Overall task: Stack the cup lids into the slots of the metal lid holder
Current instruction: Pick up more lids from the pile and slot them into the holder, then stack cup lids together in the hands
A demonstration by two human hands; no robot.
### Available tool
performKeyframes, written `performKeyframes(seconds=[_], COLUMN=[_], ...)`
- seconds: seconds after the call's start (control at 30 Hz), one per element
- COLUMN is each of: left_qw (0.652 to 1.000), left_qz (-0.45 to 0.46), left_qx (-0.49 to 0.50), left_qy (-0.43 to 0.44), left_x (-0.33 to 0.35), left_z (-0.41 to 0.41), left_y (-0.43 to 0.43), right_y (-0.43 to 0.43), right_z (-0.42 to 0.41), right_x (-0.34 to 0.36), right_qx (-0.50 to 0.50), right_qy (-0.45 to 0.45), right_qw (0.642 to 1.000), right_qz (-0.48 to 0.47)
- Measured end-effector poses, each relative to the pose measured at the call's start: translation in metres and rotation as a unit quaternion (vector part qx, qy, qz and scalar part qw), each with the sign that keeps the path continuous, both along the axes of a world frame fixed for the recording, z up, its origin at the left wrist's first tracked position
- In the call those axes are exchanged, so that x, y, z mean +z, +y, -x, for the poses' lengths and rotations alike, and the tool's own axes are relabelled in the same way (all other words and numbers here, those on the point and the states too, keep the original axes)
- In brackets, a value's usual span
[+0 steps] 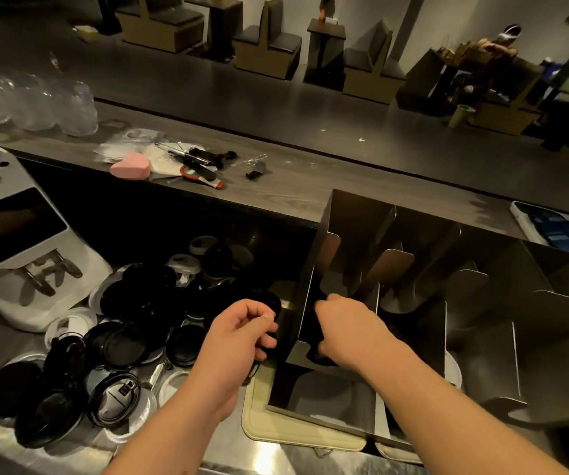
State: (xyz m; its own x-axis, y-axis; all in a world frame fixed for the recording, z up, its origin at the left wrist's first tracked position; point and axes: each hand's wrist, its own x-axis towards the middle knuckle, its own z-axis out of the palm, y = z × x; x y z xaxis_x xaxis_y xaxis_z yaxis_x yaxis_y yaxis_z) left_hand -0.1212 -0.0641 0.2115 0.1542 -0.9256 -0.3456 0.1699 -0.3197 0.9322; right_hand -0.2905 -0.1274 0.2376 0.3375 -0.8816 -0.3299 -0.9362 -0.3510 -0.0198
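Observation:
A metal lid holder [482,303] with several slots stands on the steel counter at the right. My right hand [348,327] reaches into its leftmost slot and grips a black lid [310,325] there, fingers curled round its edge. Just left of the holder's side wall, my left hand [242,337] holds another black lid [269,301] with curled fingers. A heap of loose black and white cup lids [128,337] covers the counter to the left.
A white machine [19,241] stands at the far left. A beige tray [276,426] lies under the holder's front. The raised wooden ledge [293,186] behind carries a pink sponge [129,169], pens and clear cups [36,101]. A phone [557,231] lies at the right.

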Motion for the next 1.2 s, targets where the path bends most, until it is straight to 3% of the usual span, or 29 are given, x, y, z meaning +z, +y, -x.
performKeyframes(seconds=[0.2, 0.3, 0.43, 0.53, 0.6, 0.67, 0.73, 0.8, 0.83, 1.0, 1.13, 1.2], left_qw=[0.999, 0.998, 0.992, 0.986, 0.97, 0.928, 0.845, 0.765, 0.745, 0.715, 0.654, 0.64], left_qz=[-0.031, -0.04, -0.036, -0.035, -0.044, -0.069, -0.083, -0.095, -0.096, -0.134, -0.11, -0.104], left_qx=[0.002, 0.057, 0.115, 0.09, 0.038, -0.043, -0.15, -0.226, -0.245, -0.296, -0.314, -0.314], left_qy=[0.011, 0.007, -0.037, -0.139, -0.234, -0.365, -0.506, -0.595, -0.613, -0.619, -0.679, -0.693], left_x=[-0.018, -0.028, -0.04, -0.064, -0.091, -0.119, -0.147, -0.167, -0.175, -0.204, -0.223, -0.227], left_z=[-0.02, -0.051, -0.103, -0.127, -0.135, -0.133, -0.125, -0.117, -0.116, -0.124, -0.122, -0.119], left_y=[-0.001, -0.004, -0.011, -0.019, -0.023, -0.022, -0.02, -0.02, -0.023, -0.06, -0.077, -0.079], right_y=[-0.001, 0.0, 0.009, 0.021, 0.023, 0.021, 0.017, 0.014, 0.014, 0.03, 0.032, 0.029], right_z=[-0.004, -0.002, -0.017, -0.044, -0.064, -0.088, -0.112, -0.126, -0.13, -0.123, -0.112, -0.104], right_x=[-0.013, -0.004, 0.023, 0.039, 0.034, 0.009, -0.032, -0.086, -0.111, -0.171, -0.174, -0.174], right_qx=[0.036, 0.016, -0.035, -0.012, 0.039, 0.091, 0.108, 0.066, 0.038, -0.005, -0.03, -0.055], right_qy=[0.05, 0.036, -0.116, -0.255, -0.318, -0.322, -0.273, -0.201, -0.162, -0.092, -0.111, -0.128], right_qw=[0.997, 0.998, 0.971, 0.926, 0.909, 0.918, 0.949, 0.977, 0.983, 0.967, 0.957, 0.955], right_qz=[0.052, 0.057, 0.206, 0.278, 0.266, 0.215, 0.118, -0.015, -0.079, -0.237, -0.266, -0.262])
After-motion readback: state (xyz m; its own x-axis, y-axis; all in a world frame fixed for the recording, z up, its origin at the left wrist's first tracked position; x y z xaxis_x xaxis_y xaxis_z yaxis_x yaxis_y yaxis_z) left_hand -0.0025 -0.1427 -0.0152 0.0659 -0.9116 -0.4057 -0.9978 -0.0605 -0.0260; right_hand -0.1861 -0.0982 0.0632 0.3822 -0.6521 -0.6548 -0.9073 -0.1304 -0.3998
